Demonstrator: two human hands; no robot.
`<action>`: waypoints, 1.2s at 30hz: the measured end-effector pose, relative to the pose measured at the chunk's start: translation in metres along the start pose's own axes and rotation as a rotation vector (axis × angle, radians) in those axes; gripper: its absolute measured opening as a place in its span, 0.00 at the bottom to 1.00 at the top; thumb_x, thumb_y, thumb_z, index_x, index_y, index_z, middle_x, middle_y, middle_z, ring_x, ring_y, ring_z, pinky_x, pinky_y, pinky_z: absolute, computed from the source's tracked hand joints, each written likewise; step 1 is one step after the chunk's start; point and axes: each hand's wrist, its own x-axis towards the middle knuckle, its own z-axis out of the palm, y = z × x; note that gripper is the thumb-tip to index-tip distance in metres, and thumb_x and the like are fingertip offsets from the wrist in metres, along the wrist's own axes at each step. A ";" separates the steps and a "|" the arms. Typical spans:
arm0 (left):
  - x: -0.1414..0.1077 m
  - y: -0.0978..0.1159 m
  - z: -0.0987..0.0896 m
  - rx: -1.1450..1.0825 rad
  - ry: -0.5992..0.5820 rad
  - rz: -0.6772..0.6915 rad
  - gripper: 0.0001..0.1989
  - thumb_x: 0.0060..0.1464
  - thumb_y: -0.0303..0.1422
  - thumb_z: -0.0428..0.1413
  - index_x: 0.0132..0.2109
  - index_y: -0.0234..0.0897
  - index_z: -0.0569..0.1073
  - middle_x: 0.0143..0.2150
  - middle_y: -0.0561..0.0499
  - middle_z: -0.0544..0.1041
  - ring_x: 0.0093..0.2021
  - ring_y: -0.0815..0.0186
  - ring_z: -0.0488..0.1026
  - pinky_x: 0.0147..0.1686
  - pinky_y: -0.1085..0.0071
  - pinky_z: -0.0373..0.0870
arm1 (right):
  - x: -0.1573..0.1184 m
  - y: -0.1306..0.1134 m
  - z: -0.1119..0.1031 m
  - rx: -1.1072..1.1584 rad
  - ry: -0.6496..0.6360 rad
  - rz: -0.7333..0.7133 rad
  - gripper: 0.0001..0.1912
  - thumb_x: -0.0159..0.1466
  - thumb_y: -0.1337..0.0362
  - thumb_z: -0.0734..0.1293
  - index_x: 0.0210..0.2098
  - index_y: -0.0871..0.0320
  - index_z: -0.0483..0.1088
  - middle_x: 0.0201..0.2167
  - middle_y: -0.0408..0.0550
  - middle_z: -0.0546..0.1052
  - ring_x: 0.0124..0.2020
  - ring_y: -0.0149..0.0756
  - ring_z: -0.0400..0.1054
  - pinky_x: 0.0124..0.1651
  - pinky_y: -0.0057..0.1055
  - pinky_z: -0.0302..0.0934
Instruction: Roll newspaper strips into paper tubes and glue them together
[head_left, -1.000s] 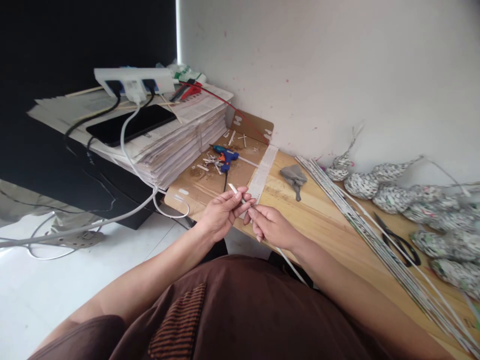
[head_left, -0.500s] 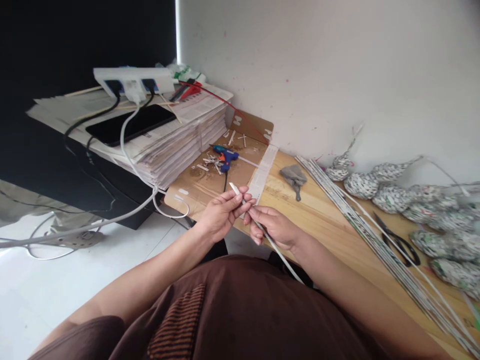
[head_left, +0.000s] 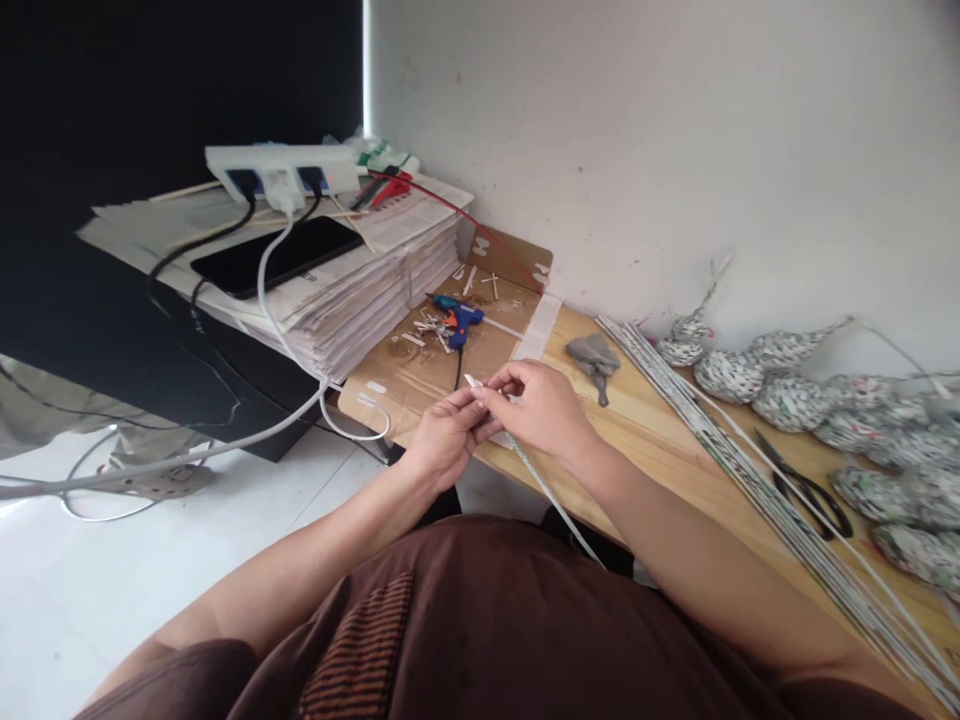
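A thin rolled-paper tube [head_left: 553,500] slants from my lap up to my two hands, its white tip poking out past the fingers. My left hand [head_left: 448,432] is closed, pinching the tube near that tip. My right hand [head_left: 541,408] is closed on it too, thumb and fingertips touching the left fingers; the part of the tube between them is mostly hidden. Just beyond the hands, a blue glue gun [head_left: 463,320] lies on cardboard [head_left: 390,385] among paper scraps.
Newspapers [head_left: 375,310] are stacked at left, bearing a power strip [head_left: 285,165] and a phone [head_left: 277,257]. At right lie more paper tubes [head_left: 720,450], scissors [head_left: 806,490] and several woven paper shapes [head_left: 727,375]. A grey cloth-like piece [head_left: 592,355] rests behind my right hand.
My right hand has moved up along the tube towards its tip, now beside my left fingers. My left hand stays nearly in place. The view has shifted slightly.
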 end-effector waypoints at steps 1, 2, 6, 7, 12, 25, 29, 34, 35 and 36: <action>0.000 0.001 -0.001 0.000 0.000 -0.001 0.09 0.54 0.21 0.55 0.42 0.30 0.77 0.40 0.44 0.79 0.38 0.67 0.77 0.40 0.72 0.76 | 0.003 0.001 0.002 0.011 -0.028 0.036 0.13 0.58 0.52 0.68 0.28 0.56 0.74 0.27 0.47 0.76 0.29 0.35 0.66 0.34 0.32 0.55; 0.000 0.001 -0.002 -0.003 0.000 -0.005 0.09 0.53 0.21 0.55 0.42 0.30 0.77 0.41 0.44 0.78 0.38 0.67 0.77 0.39 0.73 0.76 | 0.005 0.003 0.003 0.023 -0.055 0.074 0.12 0.58 0.53 0.68 0.28 0.56 0.74 0.26 0.46 0.76 0.28 0.34 0.66 0.33 0.31 0.55; 0.000 0.001 -0.007 -0.033 -0.027 -0.019 0.08 0.52 0.21 0.57 0.40 0.30 0.76 0.37 0.47 0.78 0.34 0.70 0.76 0.38 0.75 0.76 | 0.012 0.010 0.008 0.130 -0.139 0.205 0.13 0.57 0.54 0.68 0.26 0.58 0.72 0.24 0.45 0.75 0.25 0.31 0.66 0.29 0.28 0.56; -0.001 0.001 -0.008 -0.042 -0.037 -0.020 0.09 0.51 0.21 0.58 0.41 0.31 0.76 0.36 0.48 0.77 0.33 0.71 0.76 0.37 0.75 0.76 | 0.012 0.011 0.008 0.170 -0.155 0.231 0.13 0.56 0.54 0.68 0.26 0.58 0.72 0.24 0.45 0.75 0.25 0.30 0.66 0.28 0.27 0.56; -0.001 -0.003 -0.011 -0.055 -0.044 -0.040 0.11 0.50 0.24 0.61 0.42 0.30 0.74 0.33 0.49 0.77 0.33 0.70 0.76 0.35 0.76 0.76 | 0.016 0.013 0.014 0.427 -0.211 0.377 0.12 0.54 0.57 0.69 0.24 0.59 0.67 0.18 0.41 0.71 0.19 0.26 0.63 0.21 0.22 0.57; 0.001 0.008 -0.018 -0.129 0.073 0.021 0.05 0.52 0.23 0.59 0.38 0.30 0.74 0.33 0.49 0.78 0.33 0.70 0.77 0.39 0.74 0.76 | 0.029 0.007 0.024 0.502 -0.208 0.260 0.07 0.57 0.61 0.68 0.27 0.59 0.68 0.20 0.41 0.73 0.21 0.26 0.66 0.24 0.21 0.62; -0.001 0.016 -0.023 -0.143 0.102 0.007 0.04 0.52 0.24 0.59 0.38 0.30 0.73 0.34 0.47 0.79 0.37 0.65 0.79 0.41 0.72 0.76 | 0.048 0.010 0.026 0.591 -0.298 0.438 0.10 0.61 0.59 0.65 0.28 0.60 0.68 0.20 0.41 0.72 0.18 0.25 0.66 0.21 0.21 0.61; -0.003 0.025 -0.034 -0.136 0.118 0.014 0.04 0.54 0.24 0.57 0.39 0.30 0.73 0.35 0.45 0.79 0.40 0.62 0.79 0.43 0.71 0.76 | 0.086 0.031 0.047 0.334 -0.222 0.558 0.15 0.59 0.53 0.68 0.28 0.59 0.67 0.20 0.42 0.72 0.15 0.26 0.66 0.14 0.20 0.55; -0.003 0.026 -0.036 -0.136 0.122 0.023 0.04 0.55 0.24 0.56 0.39 0.30 0.73 0.35 0.46 0.79 0.40 0.62 0.79 0.43 0.70 0.76 | 0.095 0.034 0.052 0.321 -0.209 0.575 0.17 0.59 0.51 0.67 0.27 0.59 0.67 0.19 0.43 0.72 0.15 0.27 0.66 0.13 0.21 0.55; -0.003 0.028 -0.038 -0.136 0.129 0.029 0.04 0.55 0.24 0.56 0.39 0.30 0.73 0.35 0.46 0.79 0.40 0.62 0.79 0.43 0.70 0.76 | 0.103 0.037 0.057 0.310 -0.194 0.595 0.19 0.59 0.49 0.67 0.27 0.59 0.66 0.18 0.43 0.72 0.14 0.28 0.65 0.13 0.21 0.55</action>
